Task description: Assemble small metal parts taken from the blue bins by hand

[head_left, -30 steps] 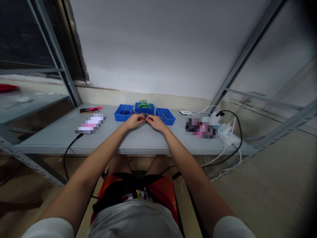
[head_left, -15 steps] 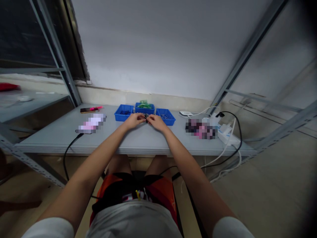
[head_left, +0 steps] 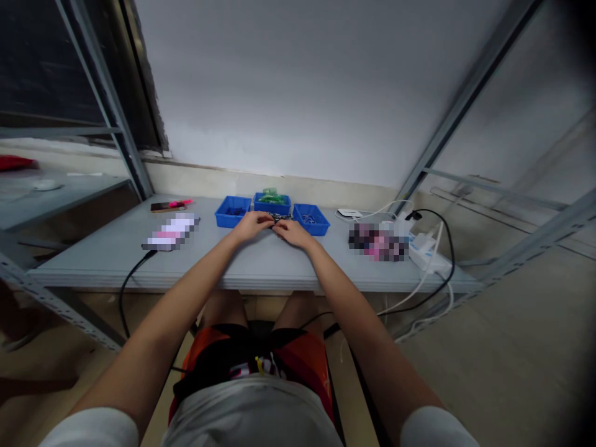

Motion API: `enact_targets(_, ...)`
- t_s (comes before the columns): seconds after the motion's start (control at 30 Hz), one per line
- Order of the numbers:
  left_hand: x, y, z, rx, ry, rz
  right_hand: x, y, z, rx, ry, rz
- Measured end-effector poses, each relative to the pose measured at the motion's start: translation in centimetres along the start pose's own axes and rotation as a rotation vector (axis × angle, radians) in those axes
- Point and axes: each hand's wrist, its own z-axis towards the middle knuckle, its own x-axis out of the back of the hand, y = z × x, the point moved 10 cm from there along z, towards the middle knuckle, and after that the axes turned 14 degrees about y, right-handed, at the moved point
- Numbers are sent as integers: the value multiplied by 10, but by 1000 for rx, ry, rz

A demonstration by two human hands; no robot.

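Right grip (head_left: 291, 231) nearer left grip (head_left: 252, 226) — dark pieces (head_left: 281, 217) just beyond both.

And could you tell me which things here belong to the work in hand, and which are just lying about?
Likely work: dark parts at left hand and right hand; left tray; middle tray; right tray.

Likely just lying about: phone; pink item; blurred item; power strip.

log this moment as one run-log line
left hand: fingertips at small dark parts | right hand: same, close beside left | middle blue tray: green items | grip: unclear
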Motion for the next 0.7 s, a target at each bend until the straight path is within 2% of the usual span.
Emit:
enact_targets(0.13, 0, -2, -1, 15, 19, 10, 9, -3, 2, 19, 74, -35)
enact_targets(0.27, -7, -5, -4, -1, -46, 57, 13, -4, 4, 16, 113, -1)
enact_targets(0.43, -16, -8, -6, -43, -132, 87, 8, -7, 2, 26, 77, -7)
enact_targets(0.7, -17, -9, -7, -50, -138, 102, 3, -8, 0, 17, 29, -40)
